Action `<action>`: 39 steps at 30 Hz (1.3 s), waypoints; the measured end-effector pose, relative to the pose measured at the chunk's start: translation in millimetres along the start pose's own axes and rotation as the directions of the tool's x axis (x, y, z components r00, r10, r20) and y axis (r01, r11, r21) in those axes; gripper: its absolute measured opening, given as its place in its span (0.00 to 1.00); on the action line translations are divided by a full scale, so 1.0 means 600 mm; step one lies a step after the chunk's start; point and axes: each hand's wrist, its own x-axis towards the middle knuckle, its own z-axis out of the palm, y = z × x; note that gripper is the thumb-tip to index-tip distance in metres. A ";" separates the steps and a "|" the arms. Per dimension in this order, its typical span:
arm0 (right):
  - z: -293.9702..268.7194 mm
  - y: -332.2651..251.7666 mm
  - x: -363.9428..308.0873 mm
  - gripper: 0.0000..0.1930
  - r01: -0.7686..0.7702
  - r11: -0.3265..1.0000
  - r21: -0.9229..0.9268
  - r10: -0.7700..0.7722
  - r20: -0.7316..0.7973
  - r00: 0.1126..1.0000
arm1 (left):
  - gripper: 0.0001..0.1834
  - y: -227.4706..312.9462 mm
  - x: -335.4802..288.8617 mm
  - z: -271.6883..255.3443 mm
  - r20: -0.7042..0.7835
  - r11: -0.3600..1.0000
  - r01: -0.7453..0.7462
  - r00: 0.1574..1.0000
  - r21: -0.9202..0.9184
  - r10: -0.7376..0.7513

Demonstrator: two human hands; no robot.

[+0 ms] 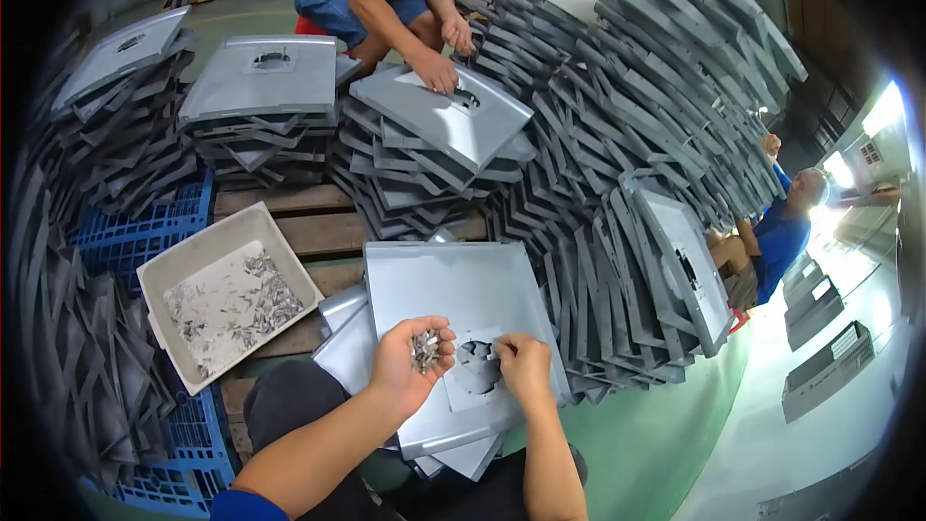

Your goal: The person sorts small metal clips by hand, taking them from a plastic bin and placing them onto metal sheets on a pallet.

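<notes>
Over a grey sheet-metal panel (434, 280) in front of me, my left hand (395, 367) is cupped palm up around a heap of small metal clips (424, 351). To its right, my right hand (526, 367) has its thumb and fingers pinched together at the right edge of the panel's round, notched cutout (475, 367). Whatever those fingertips hold is hidden. The panel lies flat, on top of other panels turned at angles beneath it. More small clips (275, 304) lie scattered in a white plastic bin (159, 275) on the left.
Tall stacks of similar panels (260, 87) rise ahead and on both sides. Under the bin are a wooden pallet (333, 232) and a blue plastic pallet (198, 425). A co-worker's hands (434, 70) touch a panel across from me; another person (781, 232) sits at right.
</notes>
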 end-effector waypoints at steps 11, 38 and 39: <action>-0.050 -0.039 0.012 0.09 0.319 0.914 0.250 -0.240 -0.298 0.924 | 0.21 0.000 0.024 0.026 0.148 0.982 -0.008 0.988 -0.188 0.037; -0.036 -0.159 -0.053 0.09 0.455 0.817 0.353 -0.459 -0.079 0.885 | 0.29 -0.025 0.006 0.018 0.279 0.993 0.069 0.960 -0.097 -0.039; -0.037 -0.159 -0.051 0.09 0.484 0.808 0.335 -0.488 -0.078 0.870 | 0.29 -0.024 0.003 0.020 0.269 0.994 0.069 0.962 -0.090 -0.043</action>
